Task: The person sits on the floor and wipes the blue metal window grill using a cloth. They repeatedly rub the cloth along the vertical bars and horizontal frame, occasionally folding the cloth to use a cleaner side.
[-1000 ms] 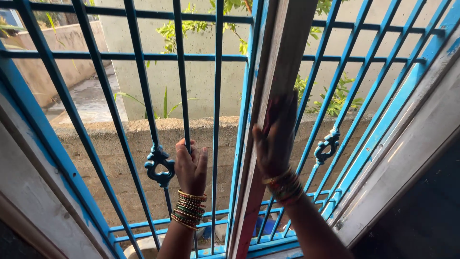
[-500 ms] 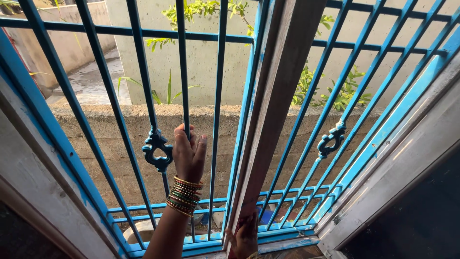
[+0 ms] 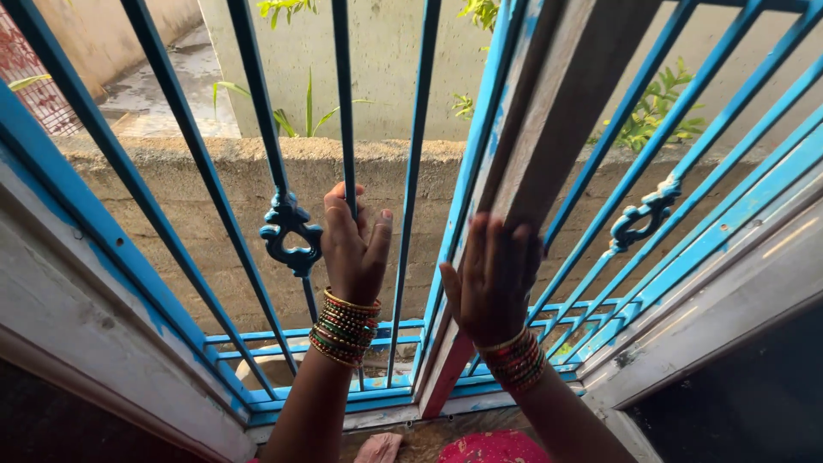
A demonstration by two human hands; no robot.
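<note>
My left hand (image 3: 354, 244) is wrapped around a thin vertical bar (image 3: 345, 103) of the blue metal window grille, just right of a curled ornament (image 3: 291, 234). Stacked bangles circle that wrist. My right hand (image 3: 492, 276), also wearing bangles, lies flat with fingers spread against the worn wooden centre post (image 3: 549, 120) of the window, low on the post. Its palm presses the wood without gripping it.
A grey concrete wall ledge (image 3: 214, 167) runs outside behind the bars, with green plants (image 3: 656, 111) beyond. The white window frame (image 3: 77, 317) slopes at left and right. A second curled ornament (image 3: 641, 219) sits on the right grille. Red cloth (image 3: 493, 447) shows at the bottom edge.
My right hand went from high on the post down to the sill, then back up onto the lower post. The view tilted downward. My left hand stayed on its bar.
</note>
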